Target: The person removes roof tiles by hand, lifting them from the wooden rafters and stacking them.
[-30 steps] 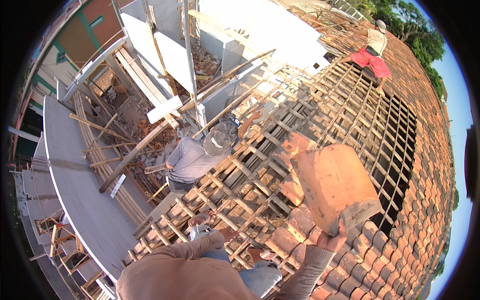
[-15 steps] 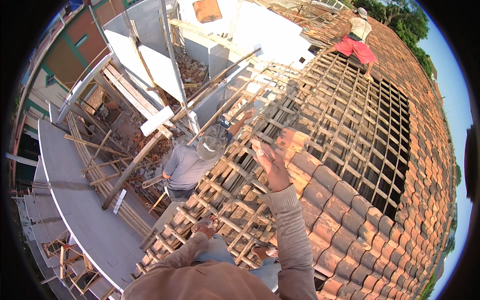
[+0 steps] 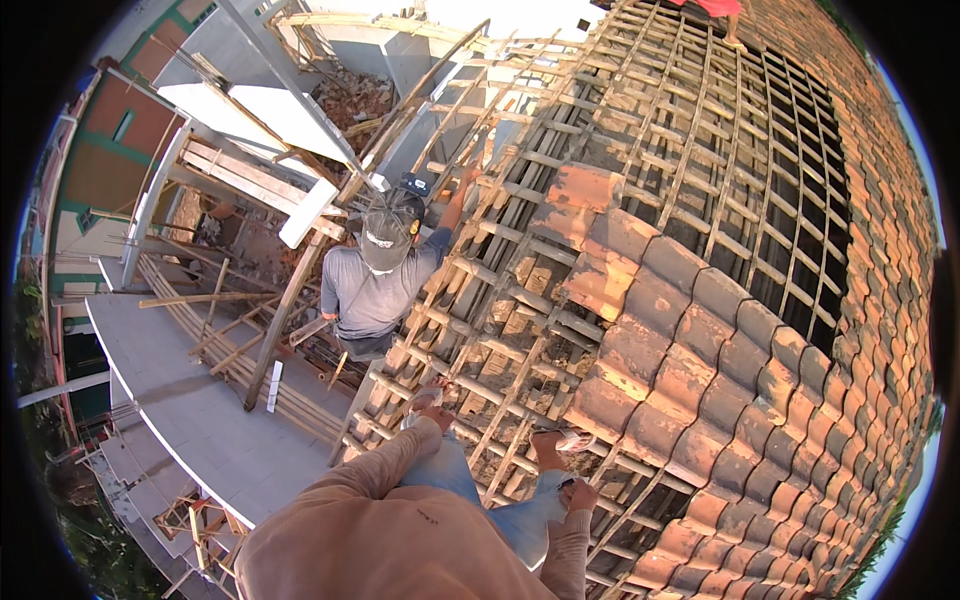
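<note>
My left hand (image 3: 432, 414) rests by my left knee, beside my sandalled foot; its fingers are too small and overlapped to read. My right hand (image 3: 578, 494) is low by my right knee, its fingers curled in, with a small dark patch at them that I cannot make out. Under my feet run the wooden roof battens (image 3: 515, 405). Just right of them lie overlapping orange and blackened clay roof tiles (image 3: 690, 340), whose nearest edge is close to my right foot.
A co-worker in a grey shirt and cap (image 3: 375, 270) stands lower at the left, one arm reaching to the battens. Another person in red shorts (image 3: 712, 6) shows at the top edge. Dark gaps (image 3: 800, 200) open between bare battens. A grey concrete slab (image 3: 210, 410) lies below left.
My right hand has dropped from above the tiles, where it was raised with fingers out, to beside my right knee. The view has tilted downward. The co-worker in grey still reaches toward the battens.
</note>
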Demonstrator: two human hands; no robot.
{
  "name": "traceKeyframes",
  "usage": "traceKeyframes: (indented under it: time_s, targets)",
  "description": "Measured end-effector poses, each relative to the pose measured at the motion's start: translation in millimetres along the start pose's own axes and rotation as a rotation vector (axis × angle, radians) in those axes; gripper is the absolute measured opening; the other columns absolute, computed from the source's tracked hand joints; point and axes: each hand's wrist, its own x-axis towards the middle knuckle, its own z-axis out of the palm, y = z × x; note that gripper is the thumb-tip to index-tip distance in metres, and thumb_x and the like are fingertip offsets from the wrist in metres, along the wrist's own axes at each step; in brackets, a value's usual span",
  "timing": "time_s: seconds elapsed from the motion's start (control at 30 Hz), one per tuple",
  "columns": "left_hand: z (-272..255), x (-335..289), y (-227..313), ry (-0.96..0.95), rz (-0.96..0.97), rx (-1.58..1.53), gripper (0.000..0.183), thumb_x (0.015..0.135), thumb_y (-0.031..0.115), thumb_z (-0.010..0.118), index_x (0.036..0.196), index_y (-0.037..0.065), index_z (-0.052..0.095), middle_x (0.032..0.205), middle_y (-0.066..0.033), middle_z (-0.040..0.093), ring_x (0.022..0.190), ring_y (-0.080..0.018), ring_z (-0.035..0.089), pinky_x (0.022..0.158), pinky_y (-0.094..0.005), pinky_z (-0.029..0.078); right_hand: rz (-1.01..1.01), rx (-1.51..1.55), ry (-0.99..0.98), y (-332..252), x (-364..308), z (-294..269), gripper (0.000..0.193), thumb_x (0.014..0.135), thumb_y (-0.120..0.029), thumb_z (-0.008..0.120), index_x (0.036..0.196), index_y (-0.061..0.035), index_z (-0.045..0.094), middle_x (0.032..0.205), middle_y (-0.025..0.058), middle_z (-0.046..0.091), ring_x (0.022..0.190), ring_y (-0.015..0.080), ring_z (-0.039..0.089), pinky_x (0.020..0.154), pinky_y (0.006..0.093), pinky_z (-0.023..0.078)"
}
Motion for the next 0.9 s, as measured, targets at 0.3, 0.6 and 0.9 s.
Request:
traceKeyframes:
  time_s: [0.3, 0.6, 0.9]
  targets:
    - [26.4, -1.7, 114.5, -0.229, -0.063, -0.026, 0.035, 0.08, 0.039, 0.058, 0.091, 0.007, 0.065, 0.087, -0.0129, 0.067, 0.086, -0.0297, 0.063, 0.078, -0.0376, 0.049, -0.514, -0.792, 0.096, -13.8, 107.7, 44.4, 0.037, 0.075, -0.033, 0.063, 0.091, 0.0005, 0.066, 0.08, 0.0195, 0.066, 0.076, 0.0281, 0.065, 0.068, 0.0364, 0.05]
    - [168.0, 187.0, 172.6, -0.391, -0.055, -0.434, 0.032, 0.089, 0.03, 0.058, 0.101, 0.001, 0.057, 0.08, -0.0055, 0.064, 0.061, -0.0128, 0.056, 0.052, -0.0268, 0.045, 0.121, -0.304, 0.417, 16.4, 391.3, -5.3, 0.077, 0.068, -0.054, 0.07, 0.104, 0.0128, 0.057, 0.097, 0.0245, 0.062, 0.086, 0.0359, 0.061, 0.073, 0.0424, 0.05]
    - [314.6, 318.2, 350.5, -0.607, -0.01, -0.651, 0.079, 0.076, 0.053, 0.065, 0.123, -0.007, 0.044, 0.12, -0.0224, 0.05, 0.099, -0.0299, 0.058, 0.082, -0.037, 0.052, 0.003, 0.669, 0.556, 26.4, 439.2, 23.8, 0.05, 0.067, -0.025, 0.079, 0.089, 0.0141, 0.059, 0.083, 0.0169, 0.064, 0.063, 0.023, 0.062, 0.053, 0.0363, 0.055]
